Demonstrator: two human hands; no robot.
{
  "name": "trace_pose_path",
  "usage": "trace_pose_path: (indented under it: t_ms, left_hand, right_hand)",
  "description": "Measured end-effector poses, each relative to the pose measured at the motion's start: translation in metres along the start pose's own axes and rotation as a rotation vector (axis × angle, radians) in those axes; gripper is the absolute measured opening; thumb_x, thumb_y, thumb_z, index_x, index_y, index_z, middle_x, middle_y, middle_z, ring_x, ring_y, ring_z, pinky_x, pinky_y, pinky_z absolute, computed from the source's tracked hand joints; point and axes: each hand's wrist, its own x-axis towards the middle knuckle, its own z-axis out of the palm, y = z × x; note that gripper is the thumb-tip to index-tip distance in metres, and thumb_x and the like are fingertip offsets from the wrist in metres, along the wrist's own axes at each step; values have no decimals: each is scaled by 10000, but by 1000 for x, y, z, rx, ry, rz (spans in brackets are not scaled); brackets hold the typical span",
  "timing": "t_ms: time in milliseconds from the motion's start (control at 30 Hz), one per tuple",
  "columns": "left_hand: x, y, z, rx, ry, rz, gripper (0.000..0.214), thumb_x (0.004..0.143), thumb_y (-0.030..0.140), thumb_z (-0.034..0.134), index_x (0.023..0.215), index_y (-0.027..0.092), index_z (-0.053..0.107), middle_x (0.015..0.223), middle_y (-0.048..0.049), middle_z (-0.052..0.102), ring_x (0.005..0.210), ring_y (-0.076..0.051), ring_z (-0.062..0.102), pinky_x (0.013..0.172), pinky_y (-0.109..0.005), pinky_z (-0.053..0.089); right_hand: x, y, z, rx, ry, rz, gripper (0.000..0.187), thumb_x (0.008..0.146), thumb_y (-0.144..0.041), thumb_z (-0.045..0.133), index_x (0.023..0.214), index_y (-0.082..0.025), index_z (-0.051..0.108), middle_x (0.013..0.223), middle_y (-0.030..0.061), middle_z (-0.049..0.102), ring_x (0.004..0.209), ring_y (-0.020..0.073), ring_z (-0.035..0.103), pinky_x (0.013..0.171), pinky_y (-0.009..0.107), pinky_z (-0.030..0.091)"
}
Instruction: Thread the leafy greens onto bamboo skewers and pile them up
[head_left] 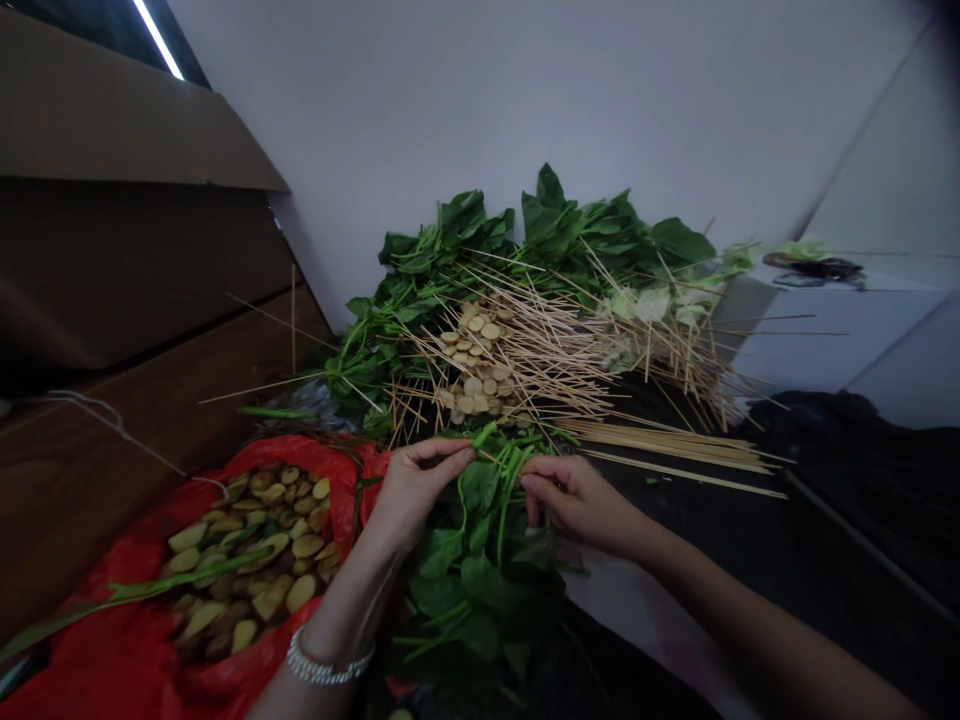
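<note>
My left hand (420, 485), with a beaded bracelet on the wrist, is closed in a pinch at the cut end of a green stem. A short pale stick, seemingly a bamboo skewer (487, 458), shows at its fingertips. Just to the right, my right hand (574, 495) pinches the stems of the leafy greens (480, 590), whose broad leaves hang below and between both hands. Part of its fingers is hidden behind the stems. Beyond the hands lie skewered potato slices (472, 340) with their sticks pointing right.
A red plastic bag (292, 450) at left holds cut potato pieces (292, 545). Loose bamboo skewers (675, 445) lie at right on black plastic (712, 540). Skewered greens (450, 230) and pale cabbage (652, 305) are heaped before the white wall (480, 90). A cardboard box (127, 260) stands left.
</note>
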Motion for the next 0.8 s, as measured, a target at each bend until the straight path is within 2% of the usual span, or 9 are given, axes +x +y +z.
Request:
trace_pose_path:
  t_ms: [133,233,333,467,533,633,700,800]
  left_hand:
    - [-1,-2,1,-69,-65,-85,226,593,316,856,767,186,789,757,-43,766,635,-136,653,644,-236,504]
    - [-4,-1,6,-41,-118,-115,204,573,305,866,713,182,784,738,-37,761,640,-127,647,656,-222,498]
    - [-7,2,10,-6,-132,-91,226,564,324,868,707,171,783,760,-50,764,683,-151,658,688,-238,506]
    - [-4,4,5,-12,-62,-26,368,623,436,826,868,164,790,844,-74,770,737,-179,665,673,-250,507]
    - [0,3,0,-33,1,1,403,685,492,771,924,168,780,851,-64,765,698,-159,647,622,-232,487]
    - [3,1,-4,-17,39,42,374,745,497,716,918,171,772,839,-48,756,688,-148,630,617,-225,471]
    - [2,0,-4,79,-11,65,317,755,451,716,881,164,767,831,-49,749,727,-161,633,655,-235,474]
    - [0,0,-3,290,-165,119,198,761,345,715,810,158,756,819,-56,728,754,-178,631,692,-262,471]
  right_hand:
    - [1,2,2,-71,16,-36,309,926,-232,482,638,-188,586,548,-23,584,501,112,467,558,235,365]
    - [1,4,6,-143,35,-70,309,922,-219,490,632,-186,592,595,-5,623,569,126,507,611,248,383]
    - [1,4,7,-122,41,-57,314,925,-238,495,633,-182,595,565,-14,601,523,109,478,568,235,373]
    - [2,2,-7,171,28,19,265,938,-356,497,756,-185,583,580,-30,611,363,60,357,388,197,243]
    - [4,0,-22,338,107,-13,241,923,-403,535,810,-192,565,618,-28,638,343,44,353,360,182,202]
    - [6,0,-47,571,313,-108,250,864,-416,637,789,-194,552,575,-52,592,342,31,339,340,161,177]
    - [7,2,-61,709,390,-114,225,814,-368,705,794,-201,556,558,-68,554,354,32,334,331,148,199]
    - [8,9,-73,839,429,-67,214,750,-274,760,803,-211,562,542,-82,519,360,41,337,331,145,275]
